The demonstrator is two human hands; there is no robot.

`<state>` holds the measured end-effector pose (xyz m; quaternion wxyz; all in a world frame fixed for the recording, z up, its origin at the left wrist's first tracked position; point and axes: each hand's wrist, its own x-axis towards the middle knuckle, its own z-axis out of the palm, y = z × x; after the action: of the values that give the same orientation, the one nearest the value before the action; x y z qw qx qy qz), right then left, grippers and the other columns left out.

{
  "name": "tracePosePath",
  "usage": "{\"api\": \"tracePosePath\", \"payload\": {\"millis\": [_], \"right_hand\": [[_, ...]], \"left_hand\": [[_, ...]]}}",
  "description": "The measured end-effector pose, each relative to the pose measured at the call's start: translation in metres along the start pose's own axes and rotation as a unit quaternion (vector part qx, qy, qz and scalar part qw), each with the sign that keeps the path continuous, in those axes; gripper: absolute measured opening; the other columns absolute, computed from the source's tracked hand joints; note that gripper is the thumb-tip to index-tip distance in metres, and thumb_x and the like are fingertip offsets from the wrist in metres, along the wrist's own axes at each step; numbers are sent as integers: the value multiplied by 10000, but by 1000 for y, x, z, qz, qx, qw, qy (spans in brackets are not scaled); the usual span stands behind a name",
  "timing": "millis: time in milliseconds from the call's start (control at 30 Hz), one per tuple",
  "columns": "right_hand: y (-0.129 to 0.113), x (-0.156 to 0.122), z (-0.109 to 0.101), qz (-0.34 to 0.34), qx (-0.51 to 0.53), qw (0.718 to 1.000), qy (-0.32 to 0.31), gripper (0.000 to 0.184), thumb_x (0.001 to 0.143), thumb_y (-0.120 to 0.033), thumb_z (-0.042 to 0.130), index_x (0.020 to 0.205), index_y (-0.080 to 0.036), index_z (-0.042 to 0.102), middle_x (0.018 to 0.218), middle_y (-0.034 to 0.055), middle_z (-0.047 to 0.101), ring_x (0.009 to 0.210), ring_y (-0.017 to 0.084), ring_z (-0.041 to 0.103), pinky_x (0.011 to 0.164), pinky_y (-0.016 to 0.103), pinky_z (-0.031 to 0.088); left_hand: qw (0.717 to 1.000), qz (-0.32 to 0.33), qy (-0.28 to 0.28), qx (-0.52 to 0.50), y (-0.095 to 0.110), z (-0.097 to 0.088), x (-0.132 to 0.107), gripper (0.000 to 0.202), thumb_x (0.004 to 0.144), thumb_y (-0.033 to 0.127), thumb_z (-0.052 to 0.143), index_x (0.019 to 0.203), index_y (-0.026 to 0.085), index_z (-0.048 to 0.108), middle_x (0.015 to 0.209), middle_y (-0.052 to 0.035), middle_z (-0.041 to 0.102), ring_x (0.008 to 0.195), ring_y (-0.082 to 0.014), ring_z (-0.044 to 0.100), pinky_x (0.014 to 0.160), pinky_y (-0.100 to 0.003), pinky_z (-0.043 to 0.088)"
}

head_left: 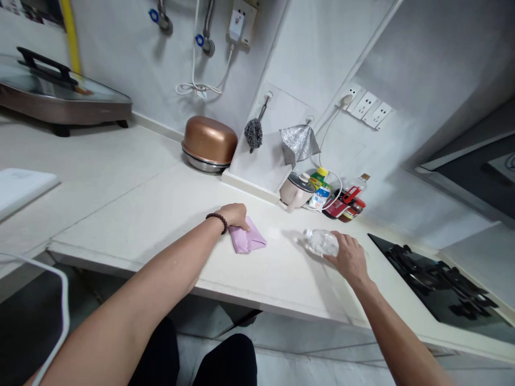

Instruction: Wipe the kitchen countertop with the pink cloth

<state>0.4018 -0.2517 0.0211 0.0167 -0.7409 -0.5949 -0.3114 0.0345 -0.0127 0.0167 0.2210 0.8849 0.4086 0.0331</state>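
Observation:
My left hand (235, 215), with a dark beaded bracelet at its wrist, is closed on the upper left edge of a folded pink cloth (248, 239) lying on the white countertop (161, 220). Further right, my right hand (349, 256) grips a clear plastic bottle (322, 242) around its lower part. The bottle is tilted onto its side, its white cap pointing left toward the cloth. Whether it touches the counter I cannot tell. Some of my left fingers are hidden behind the hand.
A copper-coloured pan (211, 140) sits upside down by the wall. Beside the pillar stand a small lidded pot (295, 192) and several condiment bottles (346, 203). A gas stove (434, 279) is at right, an electric pan (60, 104) at left. The counter's front edge (257, 303) runs before my legs.

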Motion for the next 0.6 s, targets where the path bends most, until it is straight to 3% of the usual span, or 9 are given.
{"api": "tracePosePath", "payload": {"millis": [200, 333, 467, 600], "right_hand": [[6, -2, 5, 17, 20, 1000, 8, 663, 715, -389, 754, 1315, -262, 502, 1172, 113, 604, 1094, 337, 515, 922, 450, 388], [15, -2, 10, 105, 116, 986, 62, 757, 669, -539, 780, 1306, -221, 522, 1181, 131, 613, 1100, 345, 533, 917, 469, 429], [43, -12, 14, 270, 249, 917, 153, 934, 562, -649, 816, 1313, -182, 514, 1161, 131, 641, 1036, 334, 603, 908, 497, 472], [85, -43, 19, 409, 313, 827, 225, 932, 523, -651, 831, 1239, -126, 546, 1003, 147, 668, 943, 381, 651, 869, 576, 495]], "left_hand": [[1000, 3, -1, 6, 1, -1, -1, 431, 617, 486, 804, 920, 183, 756, 964, -122, 765, 872, -256, 693, 683, -283, 476], [1000, 4, -3, 3, 2, -2, -2, 410, 627, 474, 800, 908, 178, 757, 931, -122, 765, 860, -257, 694, 686, -289, 477], [1000, 5, 6, 5, 2, -1, -2, 416, 621, 482, 807, 898, 177, 752, 906, -119, 762, 837, -256, 697, 671, -286, 479], [1000, 22, 16, 16, 9, 3, -3, 379, 663, 470, 784, 888, 167, 751, 881, -111, 759, 818, -241, 694, 645, -266, 466]]}}
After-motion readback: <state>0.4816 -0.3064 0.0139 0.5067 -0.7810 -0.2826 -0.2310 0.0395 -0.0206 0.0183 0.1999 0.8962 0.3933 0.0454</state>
